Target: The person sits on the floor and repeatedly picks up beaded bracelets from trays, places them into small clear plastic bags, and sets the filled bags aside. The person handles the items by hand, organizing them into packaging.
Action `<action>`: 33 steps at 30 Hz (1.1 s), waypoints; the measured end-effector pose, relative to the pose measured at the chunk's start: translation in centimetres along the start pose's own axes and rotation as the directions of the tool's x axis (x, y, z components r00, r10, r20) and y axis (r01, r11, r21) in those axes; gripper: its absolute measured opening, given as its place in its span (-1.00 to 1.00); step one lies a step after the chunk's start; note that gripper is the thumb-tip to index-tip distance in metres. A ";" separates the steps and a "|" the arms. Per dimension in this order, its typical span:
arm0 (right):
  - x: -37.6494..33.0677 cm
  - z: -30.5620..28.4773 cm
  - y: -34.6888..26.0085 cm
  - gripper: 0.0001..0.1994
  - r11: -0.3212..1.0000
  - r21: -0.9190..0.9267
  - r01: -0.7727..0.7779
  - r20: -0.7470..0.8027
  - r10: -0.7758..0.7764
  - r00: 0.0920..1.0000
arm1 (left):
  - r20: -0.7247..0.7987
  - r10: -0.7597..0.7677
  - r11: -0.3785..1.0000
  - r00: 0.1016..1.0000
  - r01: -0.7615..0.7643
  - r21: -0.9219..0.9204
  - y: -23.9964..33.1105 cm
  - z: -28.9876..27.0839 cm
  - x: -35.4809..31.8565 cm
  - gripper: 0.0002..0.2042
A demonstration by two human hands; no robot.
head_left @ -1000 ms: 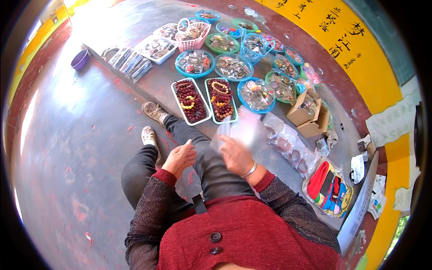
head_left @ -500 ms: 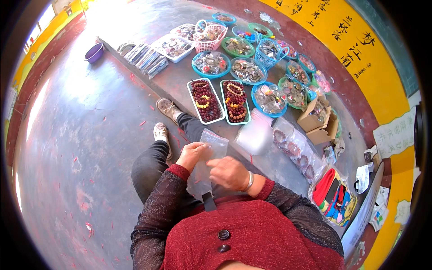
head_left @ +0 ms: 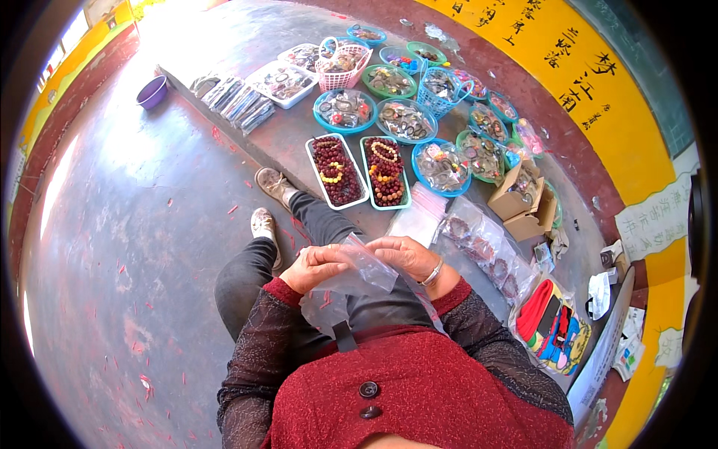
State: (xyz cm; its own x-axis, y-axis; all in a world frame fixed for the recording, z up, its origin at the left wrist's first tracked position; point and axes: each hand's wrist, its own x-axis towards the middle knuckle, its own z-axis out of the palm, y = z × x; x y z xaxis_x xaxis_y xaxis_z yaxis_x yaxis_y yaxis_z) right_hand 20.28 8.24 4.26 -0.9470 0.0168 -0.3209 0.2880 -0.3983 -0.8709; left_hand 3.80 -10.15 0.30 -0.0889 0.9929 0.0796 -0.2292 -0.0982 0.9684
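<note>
Above my lap, a small clear plastic bag [head_left: 378, 272] is stretched between my two hands. My left hand [head_left: 315, 268] pinches one side of it with thumb and fingers. On the other side, my right hand [head_left: 410, 257], with a silver bangle at the wrist, has its fingers closed on the bag's edge. The bag looks see-through, and I make out nothing inside it. More clear plastic [head_left: 323, 310] lies over my thighs below the hands, partly hidden by them. Just beyond the right hand lies a stack of clear plastic bags [head_left: 416, 217].
Two trays of beaded bracelets, the left tray [head_left: 364, 196] and the right tray [head_left: 407, 196], stand ahead. Behind them are several basins, a pink basket [head_left: 340, 78] and a blue basket [head_left: 441, 101]. At right are packed bracelets [head_left: 479, 251], a cardboard box [head_left: 529, 222] and colourful cloth [head_left: 550, 322].
My right hand has risen and moved slightly right, and now grips the bag's other side. The bag has been lifted and spread between both hands. The view has shifted slightly.
</note>
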 end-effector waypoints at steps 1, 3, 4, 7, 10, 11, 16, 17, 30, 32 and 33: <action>0.1 -0.2 0.3 -0.67 0.999 -0.036 0.012 -0.010 -0.013 1.000 | -0.007 0.010 0.999 1.000 -0.010 -0.037 -0.1 -0.1 0.0 -0.84; 0.5 -0.6 0.9 -0.69 0.994 -0.107 0.035 -0.028 -0.039 0.999 | -0.023 0.029 0.993 0.999 -0.032 -0.112 -0.1 -0.1 0.1 -0.85; 0.4 -0.5 0.8 -0.72 0.995 -0.097 0.034 -0.032 -0.037 0.999 | -0.037 0.004 0.992 0.999 -0.009 -0.129 -0.1 -0.2 0.1 -0.85; 0.2 -0.5 0.5 -0.79 0.996 -0.082 0.041 -0.057 -0.046 0.997 | -0.061 -0.035 0.988 0.998 0.025 -0.153 0.3 -0.2 0.0 -0.84; 0.2 -0.6 0.6 -0.82 0.994 -0.090 0.057 -0.111 -0.067 0.992 | -0.069 -0.019 0.993 0.997 0.011 -0.120 0.6 0.0 0.0 -0.84; 0.1 -0.4 0.5 -0.83 0.994 -0.090 0.055 -0.134 -0.067 0.989 | -0.080 -0.028 0.993 0.996 0.019 -0.112 0.4 0.0 0.0 -0.84; 0.0 0.5 -0.1 -0.85 0.988 -0.135 0.071 -0.219 -0.100 0.971 | -0.158 -0.118 0.989 0.980 0.102 -0.104 0.3 0.0 -0.1 -0.83; 0.0 0.8 -0.2 -0.85 0.986 -0.146 0.083 -0.233 -0.116 0.966 | -0.183 -0.144 0.987 0.973 0.127 -0.102 0.6 0.1 -0.1 -0.82; 0.8 2.5 -0.1 -0.89 0.897 -0.415 0.148 -0.310 -0.293 0.904 | -0.392 0.375 0.780 0.840 -0.057 0.623 1.9 0.7 -0.2 -0.62; 1.0 3.0 0.0 -0.87 0.889 -0.439 0.132 -0.307 -0.286 0.908 | -0.402 0.289 0.874 0.869 -0.068 0.481 1.7 1.0 -0.4 -0.59; 1.1 3.3 0.1 -0.86 0.884 -0.450 0.123 -0.304 -0.281 0.910 | -0.402 0.245 0.912 0.882 -0.069 0.405 1.6 1.1 -0.4 -0.57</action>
State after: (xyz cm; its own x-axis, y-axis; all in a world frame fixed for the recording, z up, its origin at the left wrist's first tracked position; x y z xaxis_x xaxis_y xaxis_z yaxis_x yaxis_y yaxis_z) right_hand 18.79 5.17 5.08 -0.8995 0.4065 -0.1602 0.2023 0.0625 -0.9773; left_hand 4.53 -10.64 2.04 -0.5247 0.8244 0.2125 0.1894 -0.1303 0.9732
